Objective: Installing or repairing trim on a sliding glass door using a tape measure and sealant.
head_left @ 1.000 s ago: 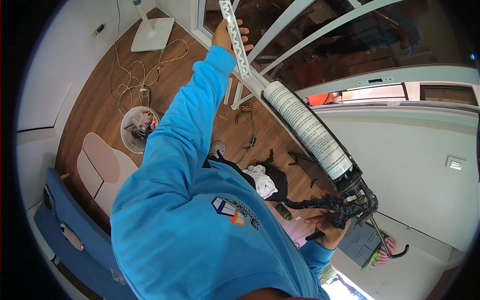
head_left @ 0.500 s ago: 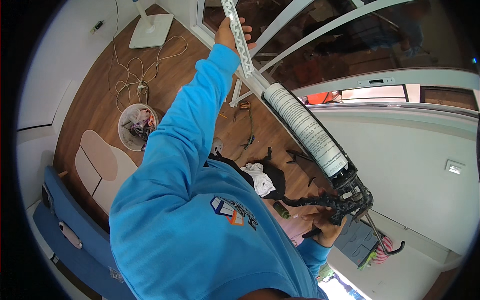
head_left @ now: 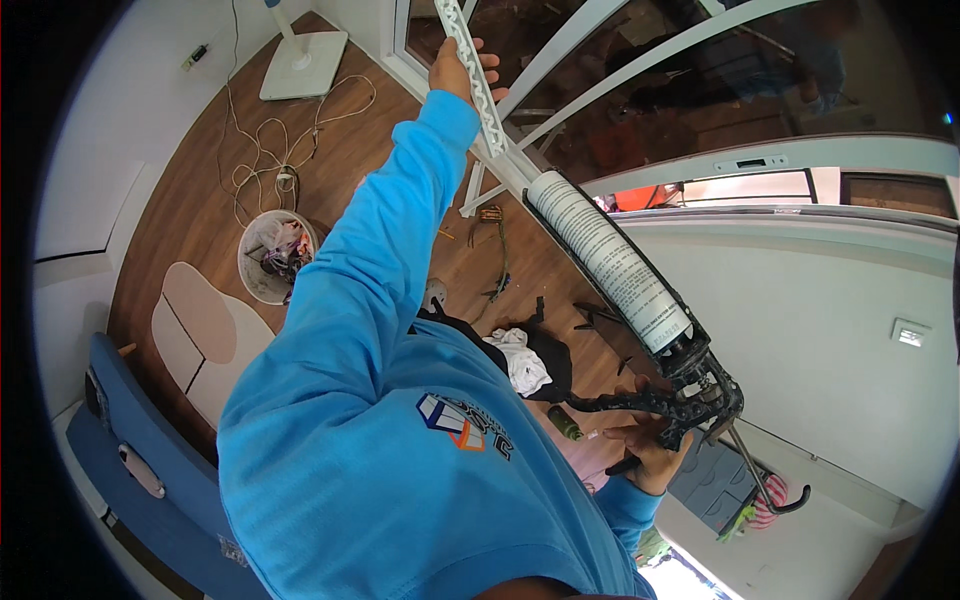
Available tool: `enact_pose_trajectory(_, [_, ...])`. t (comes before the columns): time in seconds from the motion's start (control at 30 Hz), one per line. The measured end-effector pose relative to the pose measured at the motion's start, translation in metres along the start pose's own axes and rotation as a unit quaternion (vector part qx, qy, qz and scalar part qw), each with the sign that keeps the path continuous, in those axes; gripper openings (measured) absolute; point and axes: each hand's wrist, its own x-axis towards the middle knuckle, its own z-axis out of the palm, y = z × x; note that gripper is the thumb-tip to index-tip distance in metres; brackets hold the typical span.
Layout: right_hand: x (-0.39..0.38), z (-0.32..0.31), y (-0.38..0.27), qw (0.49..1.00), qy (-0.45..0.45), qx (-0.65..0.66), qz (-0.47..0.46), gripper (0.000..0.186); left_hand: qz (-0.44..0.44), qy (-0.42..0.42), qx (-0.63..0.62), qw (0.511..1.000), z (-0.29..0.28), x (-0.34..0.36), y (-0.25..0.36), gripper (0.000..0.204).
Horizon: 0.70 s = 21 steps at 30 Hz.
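My left hand (head_left: 455, 72), at the end of an outstretched arm, holds a long white strip (head_left: 468, 70) with a zigzag bead of white paste along its face. The thumb side is behind the strip and the fingertips show past its right edge. My right hand (head_left: 648, 445) is wrapped round the handle of a black caulking gun (head_left: 690, 385). A white printed cartridge (head_left: 615, 265) lies in the gun's cradle, pointing up and left toward the strip's lower end. The gun's bent metal rod (head_left: 755, 465) sticks out behind. The cartridge's tip is hidden.
Glass panels in white frames (head_left: 560, 55) stand at the upper right. On the wood floor are a bucket (head_left: 248, 275) of scraps, loose cable (head_left: 270, 150), a white stand base (head_left: 303, 65) and a black bag with white cloth (head_left: 520, 362). A blue seat (head_left: 160, 450) is at left.
The caulking gun has shifted very slightly left. The strip's top has also tipped a little to the left; both hands keep their hold.
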Motion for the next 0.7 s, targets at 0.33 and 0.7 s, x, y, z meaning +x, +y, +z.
enact_pose_trajectory(0.33, [0.002, 0.003, 0.001, 0.999, 0.022, -0.001, 0.024, 0.076, -0.028, 0.004, -0.047, 0.998, -0.029, 0.019, 0.011, 0.044])
enact_pose_trajectory(0.7, [0.009, 0.029, 0.002, 0.972, -0.068, 0.224, 0.002, 0.081, -0.047, -0.038, 0.018, 0.998, -0.065, 0.022, 0.023, 0.049])
